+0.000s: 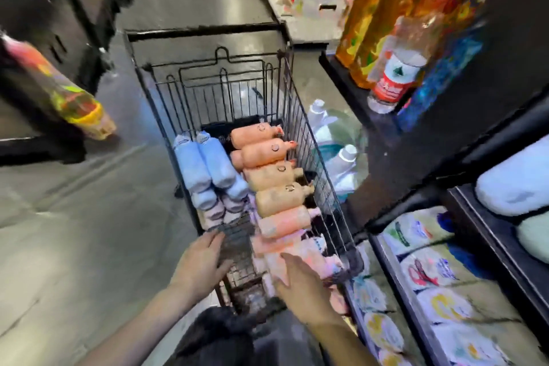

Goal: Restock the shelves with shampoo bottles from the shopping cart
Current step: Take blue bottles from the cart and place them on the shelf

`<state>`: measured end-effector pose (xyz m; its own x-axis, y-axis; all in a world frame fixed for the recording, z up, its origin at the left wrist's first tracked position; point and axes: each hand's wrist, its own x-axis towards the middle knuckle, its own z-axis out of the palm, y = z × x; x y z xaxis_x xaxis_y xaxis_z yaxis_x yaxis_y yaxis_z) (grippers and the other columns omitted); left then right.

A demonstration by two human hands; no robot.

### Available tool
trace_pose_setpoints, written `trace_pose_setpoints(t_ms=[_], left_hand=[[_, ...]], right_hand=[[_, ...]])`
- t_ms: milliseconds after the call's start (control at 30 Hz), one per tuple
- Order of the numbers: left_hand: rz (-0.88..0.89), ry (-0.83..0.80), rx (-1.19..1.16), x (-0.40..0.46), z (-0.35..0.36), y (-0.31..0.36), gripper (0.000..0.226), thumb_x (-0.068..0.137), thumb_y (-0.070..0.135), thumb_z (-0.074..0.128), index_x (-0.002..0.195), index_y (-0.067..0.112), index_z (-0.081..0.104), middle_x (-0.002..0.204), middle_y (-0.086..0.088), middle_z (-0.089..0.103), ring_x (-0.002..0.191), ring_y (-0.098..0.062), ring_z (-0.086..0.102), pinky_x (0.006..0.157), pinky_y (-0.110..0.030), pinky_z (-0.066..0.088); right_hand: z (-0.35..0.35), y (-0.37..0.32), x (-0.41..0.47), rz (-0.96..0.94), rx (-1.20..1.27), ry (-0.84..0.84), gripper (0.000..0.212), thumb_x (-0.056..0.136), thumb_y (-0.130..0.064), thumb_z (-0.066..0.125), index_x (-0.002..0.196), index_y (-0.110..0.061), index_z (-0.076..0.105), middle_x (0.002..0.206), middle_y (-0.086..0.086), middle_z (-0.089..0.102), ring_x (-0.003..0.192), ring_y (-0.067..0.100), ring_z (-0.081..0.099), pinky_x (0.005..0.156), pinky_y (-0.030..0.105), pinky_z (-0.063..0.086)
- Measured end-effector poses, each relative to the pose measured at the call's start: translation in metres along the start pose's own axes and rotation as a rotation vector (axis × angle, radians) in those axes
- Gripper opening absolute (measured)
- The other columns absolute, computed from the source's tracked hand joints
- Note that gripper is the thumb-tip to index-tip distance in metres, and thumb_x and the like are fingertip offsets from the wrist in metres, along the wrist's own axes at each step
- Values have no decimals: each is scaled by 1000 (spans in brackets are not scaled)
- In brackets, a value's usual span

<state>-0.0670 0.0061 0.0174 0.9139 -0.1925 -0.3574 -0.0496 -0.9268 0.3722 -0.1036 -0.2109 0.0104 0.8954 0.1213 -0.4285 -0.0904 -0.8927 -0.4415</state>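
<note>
Two hands are held over the cart (300, 116) of bottles.
Left hand (199, 265) is spread on the wire edge; right hand (301, 287) is laid open on orange bottles (276, 175); neither grip is closed.

You can read no text anywhere here; the picture is too blurred. The clear bottle (396, 67) on the upper shelf (346, 80) carries a red and white label with a small green tree mark, but its lettering is a smear. The orange bottles (269, 175) in the cart (300, 116) each show a small round mark, illegible. The blue bottles (205, 165) beside them have faint print at their top ends, also unreadable. The packets (427, 270) on the lower shelf bear coloured shapes only.
</note>
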Motion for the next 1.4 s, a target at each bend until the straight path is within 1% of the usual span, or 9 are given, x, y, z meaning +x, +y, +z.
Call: trace_pose_setpoints(t_ms=[267, 467, 700, 933, 1000, 1067, 1200, 1300, 1400], left_hand=[[-78, 44, -141, 105, -65, -58, 54, 88, 38, 50, 132, 7, 46, 134, -11, 48, 123, -32, 47, 97, -35, 41], [-104, 39, -206, 166, -88, -80, 62, 93, 31, 52, 146, 10, 28, 153, -8, 28, 140, -23, 26, 113, -29, 23], [-115, 92, -244, 197, -87, -99, 62, 95, 34, 47, 149, 16, 22, 157, 0, 20, 143, -15, 20, 112, -21, 15], [-100, 144, -298, 196, -82, -103, 56, 95, 32, 48, 146, 17, 30, 153, 3, 28, 140, -13, 27, 110, -18, 19], [-96, 154, -324, 195, -84, -102, 54, 96, 32, 47, 145, 17, 31, 152, 3, 31, 139, -12, 28, 108, -16, 18], [-122, 167, -390, 196, -85, -101, 52, 95, 32, 50, 142, 15, 36, 148, 1, 38, 135, -14, 35, 105, -18, 24], [-266, 153, -662, 196, -93, -95, 58, 91, 39, 56, 140, 13, 40, 142, -3, 46, 129, -17, 44, 104, -31, 36], [-380, 44, -995, 193, -101, -80, 81, 76, 59, 63, 139, 14, 39, 132, -3, 53, 119, -18, 52, 97, -34, 43], [-404, 38, -1164, 179, -106, -63, 75, 67, 65, 68, 120, 14, 54, 110, 0, 67, 96, -15, 65, 81, -35, 55]], right_hand=[[-16, -77, 168, 52, 171, -112, 57, 83, -44, 44, 133, -18, 46, 124, 10, 59, 112, 30, 56, 88, 39, 48], [19, -81, 302, 133, 377, -89, 71, 65, -66, 52, 123, -26, 48, 115, 4, 63, 105, 25, 62, 87, 44, 52], [33, -111, 371, 181, 344, -46, 70, 75, -48, 69, 129, -10, 47, 120, 11, 60, 108, 31, 60, 85, 41, 51], [30, -106, 374, 159, 293, -77, 58, 81, -49, 64, 128, -19, 49, 122, 4, 62, 109, 28, 60, 81, 33, 47], [22, -106, 365, 199, 426, -73, 54, 76, -55, 63, 116, -21, 57, 115, 4, 65, 106, 27, 62, 86, 37, 50], [11, -105, 347, 233, 676, -77, 34, 82, -42, 68, 109, -24, 57, 111, 4, 67, 100, 22, 64, 85, 34, 53], [-20, -107, 290, 182, 922, -87, 34, 85, -27, 68, 115, -16, 58, 104, 0, 68, 78, -2, 65, 61, 10, 48], [-34, -108, 252, 90, 1008, -85, 35, 72, -32, 64, 106, -20, 62, 101, -1, 71, 78, -1, 67, 66, 15, 51], [-39, -113, 222, -12, 973, -131, 35, 73, -35, 67, 107, -27, 62, 100, -13, 71, 91, -1, 67, 76, 19, 53]])
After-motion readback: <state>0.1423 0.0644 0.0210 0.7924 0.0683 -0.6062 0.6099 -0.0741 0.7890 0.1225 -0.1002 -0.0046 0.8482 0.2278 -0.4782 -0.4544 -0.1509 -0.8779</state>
